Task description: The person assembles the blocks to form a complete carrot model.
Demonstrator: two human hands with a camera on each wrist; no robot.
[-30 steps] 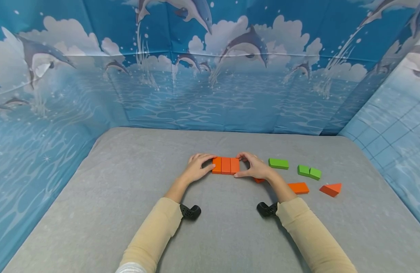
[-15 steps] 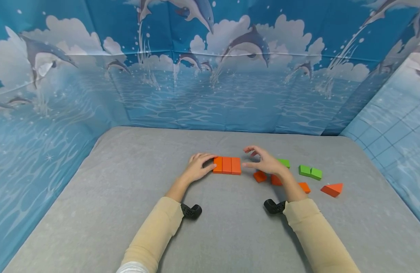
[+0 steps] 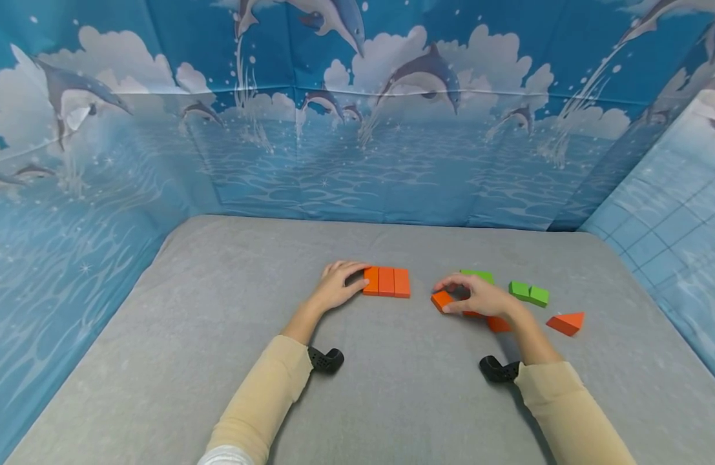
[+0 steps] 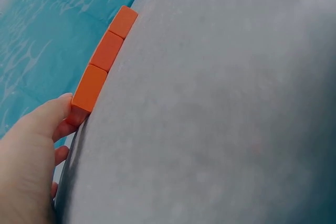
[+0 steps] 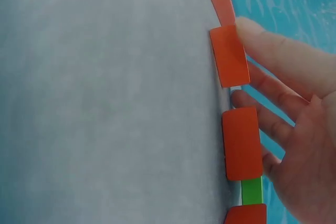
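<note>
Three orange rectangular blocks [image 3: 386, 282] lie side by side in a row on the grey cloth. My left hand [image 3: 337, 284] holds the leftmost orange block [image 4: 89, 88], thumb at its left side and index fingertip at its far corner. To the right of the row, my right hand [image 3: 479, 294] grips a separate orange block [image 3: 441, 301] between thumb and fingers. In the right wrist view the thumb touches this orange block [image 5: 230, 56]; other fingers are partly hidden behind the blocks. More orange blocks [image 3: 498, 324] lie under and beside the right hand, partly covered by it.
Behind the right hand lies a long green block [image 3: 478, 276]. Two small green blocks [image 3: 528, 293] and an orange triangular block [image 3: 565, 323] lie farther right. A dolphin-print curtain [image 3: 357, 161] stands at the back and sides of the grey-covered table [image 3: 392, 400].
My right hand has let go of the row's right end, moved right and closed on a separate orange block. The left hand has stayed at the row's left end.
</note>
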